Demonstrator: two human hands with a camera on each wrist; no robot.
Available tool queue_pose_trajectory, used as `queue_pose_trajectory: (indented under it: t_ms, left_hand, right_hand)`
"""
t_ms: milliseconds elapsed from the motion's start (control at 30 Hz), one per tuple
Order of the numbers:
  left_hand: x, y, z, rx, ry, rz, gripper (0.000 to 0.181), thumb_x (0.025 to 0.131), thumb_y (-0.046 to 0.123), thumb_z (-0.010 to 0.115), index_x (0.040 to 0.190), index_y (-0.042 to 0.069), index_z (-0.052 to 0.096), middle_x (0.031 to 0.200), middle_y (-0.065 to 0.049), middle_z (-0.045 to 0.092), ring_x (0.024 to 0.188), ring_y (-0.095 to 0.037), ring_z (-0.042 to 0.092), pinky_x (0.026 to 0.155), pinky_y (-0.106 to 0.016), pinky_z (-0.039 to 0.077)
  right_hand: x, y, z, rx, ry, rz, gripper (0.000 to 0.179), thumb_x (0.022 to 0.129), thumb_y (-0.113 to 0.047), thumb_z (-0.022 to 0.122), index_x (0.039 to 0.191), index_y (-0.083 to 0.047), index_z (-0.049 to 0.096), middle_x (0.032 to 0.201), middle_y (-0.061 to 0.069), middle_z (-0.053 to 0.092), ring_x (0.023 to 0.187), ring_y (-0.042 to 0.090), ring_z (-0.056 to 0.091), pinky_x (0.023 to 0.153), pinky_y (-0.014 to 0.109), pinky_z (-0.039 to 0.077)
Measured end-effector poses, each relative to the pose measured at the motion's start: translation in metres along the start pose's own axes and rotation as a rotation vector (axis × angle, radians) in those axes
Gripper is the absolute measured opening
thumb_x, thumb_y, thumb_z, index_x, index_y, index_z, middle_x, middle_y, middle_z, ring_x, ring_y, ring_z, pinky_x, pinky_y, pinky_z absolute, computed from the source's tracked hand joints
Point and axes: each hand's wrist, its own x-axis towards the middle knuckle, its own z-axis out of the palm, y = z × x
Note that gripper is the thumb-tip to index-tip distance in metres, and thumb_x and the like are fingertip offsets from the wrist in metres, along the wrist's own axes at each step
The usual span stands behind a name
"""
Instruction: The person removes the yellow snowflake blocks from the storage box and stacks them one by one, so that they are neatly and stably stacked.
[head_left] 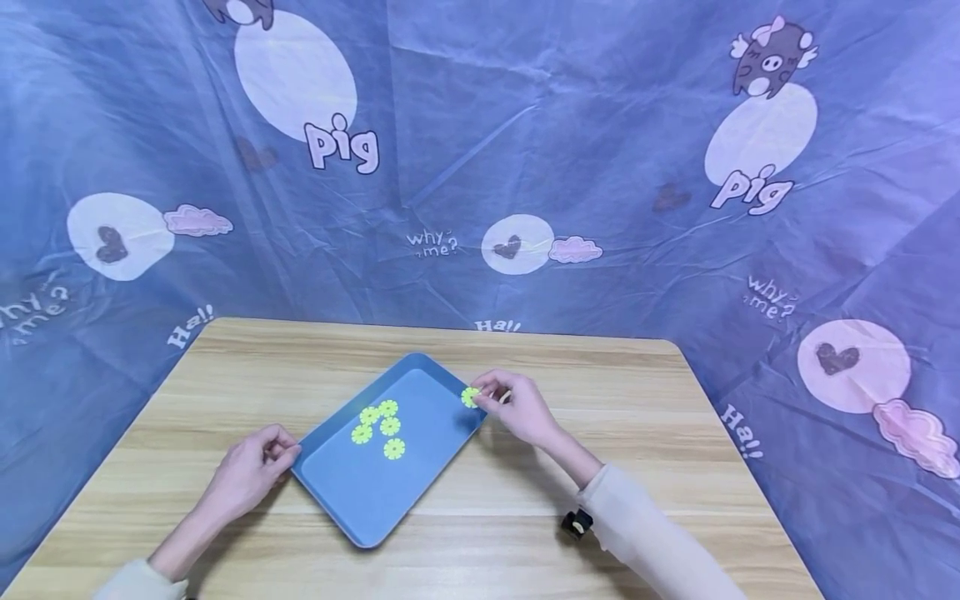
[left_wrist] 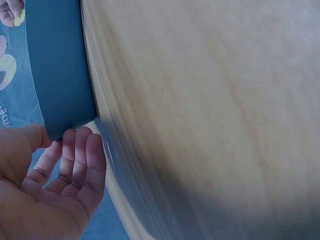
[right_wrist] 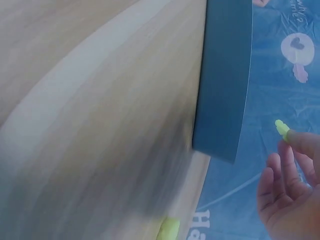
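A shallow blue tray (head_left: pixel 427 475) lies at an angle on the wooden table. Inside it are several flat yellow-green, flower-shaped notched discs (head_left: pixel 393 448). My left hand (head_left: pixel 251 471) pinches the tray's left corner, its thumb against the rim in the left wrist view and the other fingers beneath. Over the tray's right corner, my right hand (head_left: pixel 517 406) holds one notched disc (right_wrist: pixel 282 130) between thumb and fingertips, above the rim. Another yellow-green piece (right_wrist: pixel 168 228) shows on the table at the bottom of the right wrist view, partly cut off.
The wooden table (head_left: pixel 600 375) extends around the tray, with its back edge against a blue printed cloth (head_left: pixel 450 125). A small black device (head_left: pixel 576 523) sits by the right sleeve cuff.
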Motion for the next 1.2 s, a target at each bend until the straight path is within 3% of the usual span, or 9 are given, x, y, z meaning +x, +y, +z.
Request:
queue_pose_trajectory:
  t_ms: [500,900,1200]
  left_hand:
    - [0.007,-0.004,-0.001,0.023,-0.008,0.012,0.004,0.098,0.012,0.071,0.098,0.008,0.070,0.078,0.003,0.068,0.065,0.001,0.054,0.064,-0.023,0.046]
    - [0.012,-0.007,-0.004,0.024,-0.008,0.017,0.004,0.099,0.012,0.070,0.098,0.007,0.069,0.080,0.003,0.068,0.066,0.000,0.054,0.064,-0.023,0.046]
    - [0.014,-0.008,-0.003,0.014,-0.007,0.017,0.005,0.099,0.012,0.070,0.098,0.007,0.069,0.081,0.002,0.069,0.067,0.000,0.055,0.064,-0.023,0.046]
  right_hand:
    - [-0.012,0.019,-0.034,0.050,0.105,0.089,0.021,0.090,-0.004,0.080,0.110,0.001,0.075,0.090,0.019,0.075,0.072,0.007,0.061,0.067,0.020,0.052]
    - [-0.017,0.041,-0.050,0.124,0.104,0.217,0.024,0.092,-0.001,0.077,0.113,0.008,0.070,0.092,0.021,0.075,0.072,0.010,0.064,0.065,0.022,0.054]
    - [-0.024,0.059,-0.055,0.157,0.098,0.289,0.028,0.092,0.000,0.077,0.116,0.012,0.067,0.093,0.024,0.073,0.068,0.012,0.064,0.055,0.023,0.053]
